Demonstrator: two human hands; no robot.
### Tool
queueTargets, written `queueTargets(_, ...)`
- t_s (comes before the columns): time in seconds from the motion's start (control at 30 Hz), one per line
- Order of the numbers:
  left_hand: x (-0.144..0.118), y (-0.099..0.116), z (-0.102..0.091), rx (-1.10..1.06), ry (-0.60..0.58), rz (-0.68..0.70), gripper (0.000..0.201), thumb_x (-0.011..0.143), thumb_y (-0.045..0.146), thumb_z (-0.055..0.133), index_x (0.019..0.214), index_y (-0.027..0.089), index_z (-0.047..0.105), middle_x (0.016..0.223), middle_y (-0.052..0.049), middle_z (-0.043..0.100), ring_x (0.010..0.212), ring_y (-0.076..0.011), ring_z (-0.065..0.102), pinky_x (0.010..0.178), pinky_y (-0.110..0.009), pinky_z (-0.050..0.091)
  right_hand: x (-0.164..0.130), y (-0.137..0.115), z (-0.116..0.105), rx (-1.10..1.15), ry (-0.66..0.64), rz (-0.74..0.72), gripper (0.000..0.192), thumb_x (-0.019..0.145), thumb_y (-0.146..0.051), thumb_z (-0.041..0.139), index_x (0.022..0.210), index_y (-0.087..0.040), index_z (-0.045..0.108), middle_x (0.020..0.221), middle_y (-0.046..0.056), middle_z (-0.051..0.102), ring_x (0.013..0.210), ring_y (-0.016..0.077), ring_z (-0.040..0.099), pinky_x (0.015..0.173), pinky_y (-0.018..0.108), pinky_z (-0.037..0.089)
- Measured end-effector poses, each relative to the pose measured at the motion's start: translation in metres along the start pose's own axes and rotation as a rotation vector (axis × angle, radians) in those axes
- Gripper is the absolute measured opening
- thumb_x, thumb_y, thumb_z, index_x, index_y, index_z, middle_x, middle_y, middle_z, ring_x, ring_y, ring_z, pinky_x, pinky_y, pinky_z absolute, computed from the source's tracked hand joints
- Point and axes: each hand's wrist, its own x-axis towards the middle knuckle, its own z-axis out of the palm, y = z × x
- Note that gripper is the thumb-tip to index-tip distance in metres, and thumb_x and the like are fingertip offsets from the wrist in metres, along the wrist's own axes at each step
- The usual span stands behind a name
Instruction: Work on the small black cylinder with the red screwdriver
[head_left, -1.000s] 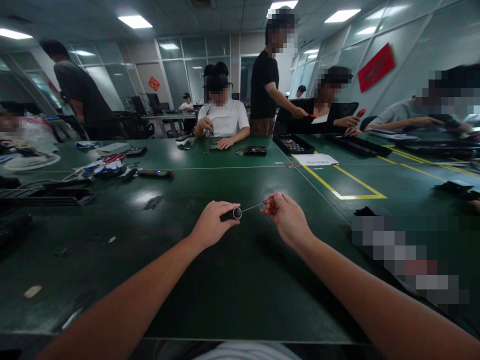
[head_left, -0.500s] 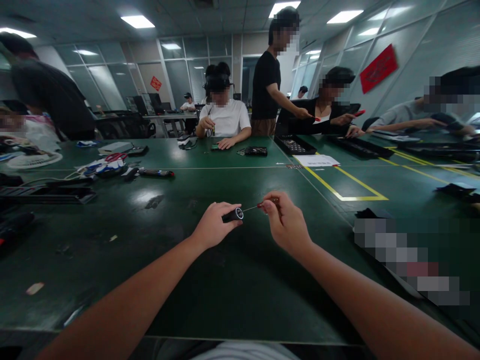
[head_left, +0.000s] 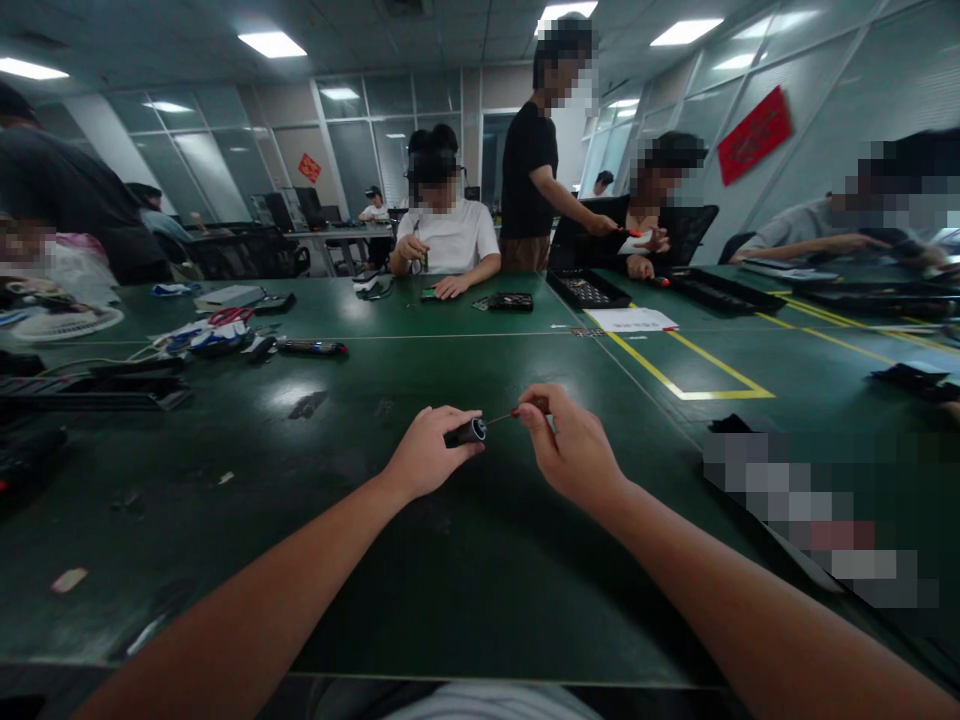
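Dark green table [head_left: 465, 560] (yellow floor-style lines [head_left: 686, 365]), black cylinder [head_left: 465, 433]

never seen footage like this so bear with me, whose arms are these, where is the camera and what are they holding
There is no machine here: the two bare arms belong to the person wearing the camera on their head, so the single view looks forward and down at their own hands. The left hand grips a small black cylinder with a silvery end. The right hand pinches a thin metal tool with a red collar, whose tip sits at the cylinder's end.

They work over a dark green table. Further back on it lie a black and red pen-like tool, a tangle of white cables with red-handled scissors, black trays and a white paper sheet beside yellow floor-style tape lines. Other people sit or stand at the far side, busy with their own parts.
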Motion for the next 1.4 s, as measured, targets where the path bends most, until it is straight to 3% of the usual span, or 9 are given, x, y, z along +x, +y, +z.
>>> queueTargets(0.4, -0.001, -0.003, 0.000, -0.138, 0.067, -0.009, 0.042, 0.084, 0.028, 0.075, 0.125, 0.026, 0.068, 0.119, -0.006, 0.069, 0.110, -0.0243, 0.064, 0.102, -0.042, 0.048, 0.001, 0.001, 0.000, -0.020, 0.109, 0.070, 0.016, 0.101, -0.032, 0.042, 0.098, -0.023, 0.054, 0.080, 0.005, 0.066, 0.067, 0.0200, 0.061, 0.065, 0.033, 0.043)
queueTargets(0.57, 0.001, -0.005, 0.004, -0.425, 0.124, -0.095, 0.051, 0.087, 0.028, 0.070, 0.135, 0.026, 0.058, 0.122, -0.007, 0.066, 0.111, -0.0220, 0.063, 0.103, -0.041, 0.049, 0.001, 0.003, 0.000, -0.017, 0.122, 0.056, 0.017, 0.101, -0.032, 0.043, 0.099, -0.021, 0.055, 0.079, 0.004, 0.066, 0.067, 0.0192, 0.062, 0.063, 0.031, 0.043)
queueTargets(0.77, 0.001, 0.000, -0.002, -0.657, 0.051, -0.161, 0.031, 0.092, 0.027, 0.050, 0.121, 0.019, 0.059, 0.111, -0.008, 0.062, 0.089, -0.0171, 0.062, 0.084, -0.035, 0.054, 0.001, 0.005, 0.000, 0.016, 0.144, 0.056, 0.018, 0.102, -0.033, 0.043, 0.100, -0.020, 0.056, 0.080, 0.004, 0.067, 0.070, 0.0188, 0.065, 0.065, 0.030, 0.045)
queueTargets(0.9, -0.003, 0.010, -0.010, -0.355, -0.017, -0.090, 0.023, 0.087, 0.035, 0.065, 0.105, 0.021, 0.062, 0.094, -0.002, 0.063, 0.080, -0.0164, 0.059, 0.072, -0.031, 0.048, 0.001, 0.005, -0.001, 0.026, 0.159, 0.059, 0.017, 0.102, -0.032, 0.044, 0.101, -0.021, 0.056, 0.081, 0.004, 0.068, 0.071, 0.0188, 0.067, 0.065, 0.030, 0.045)
queueTargets(1.03, -0.006, 0.018, -0.012, -0.066, -0.123, 0.043, 0.015, 0.088, 0.035, 0.067, 0.092, 0.020, 0.067, 0.092, -0.002, 0.065, 0.084, -0.0177, 0.061, 0.075, -0.031, 0.046, 0.000, 0.005, -0.001, 0.036, 0.157, 0.059, 0.017, 0.102, -0.032, 0.044, 0.101, -0.021, 0.056, 0.081, 0.004, 0.069, 0.071, 0.0187, 0.067, 0.064, 0.029, 0.045)
queueTargets(1.17, -0.007, 0.020, -0.006, 0.113, -0.249, 0.115, 0.015, 0.091, 0.027, 0.061, 0.103, 0.022, 0.069, 0.105, -0.004, 0.068, 0.094, -0.0198, 0.063, 0.082, -0.033, 0.048, 0.001, 0.006, -0.001, 0.036, 0.162, 0.063, 0.017, 0.102, -0.033, 0.044, 0.102, -0.021, 0.057, 0.081, 0.004, 0.069, 0.070, 0.0191, 0.067, 0.063, 0.030, 0.045)
queueTargets(1.4, -0.008, 0.017, 0.004, 0.337, -0.325, -0.015, 0.046, 0.092, 0.041, 0.058, 0.136, 0.028, 0.059, 0.124, -0.006, 0.068, 0.109, -0.0282, 0.065, 0.086, -0.040, 0.051, 0.001, 0.003, -0.001, 0.040, 0.154, 0.050, 0.017, 0.102, -0.032, 0.044, 0.102, -0.021, 0.056, 0.081, 0.004, 0.068, 0.070, 0.0187, 0.066, 0.064, 0.030, 0.046)
